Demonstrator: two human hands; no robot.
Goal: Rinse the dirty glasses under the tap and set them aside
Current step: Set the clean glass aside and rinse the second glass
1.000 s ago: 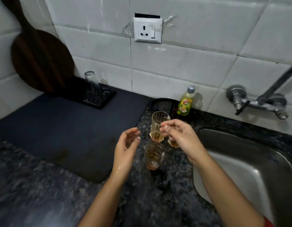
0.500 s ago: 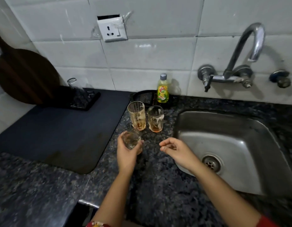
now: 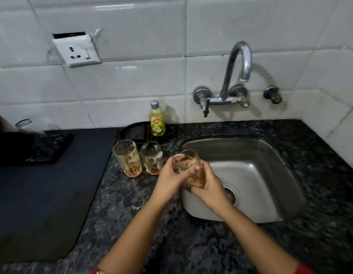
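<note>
A dirty glass [image 3: 188, 165] with orange residue is held over the left edge of the steel sink [image 3: 256, 155]. My left hand [image 3: 169, 175] grips its left side and my right hand [image 3: 209, 184] wraps its lower right side. Two more dirty glasses stand on the granite counter to the left: a tall one [image 3: 127, 157] and a shorter one [image 3: 151, 158]. The curved tap [image 3: 238, 64] is on the wall above the sink, and no water runs from it.
A dish soap bottle [image 3: 156, 119] stands by a black holder behind the glasses. A dark mat [image 3: 43, 194] covers the counter at left, with a black tray [image 3: 33, 149] and an upturned clear glass [image 3: 25, 125] at its back. A wall socket [image 3: 77, 50] is above.
My left hand lifted the front glass off the counter and carried it right to the sink edge. My right hand closed on it too. The view shifted right.
</note>
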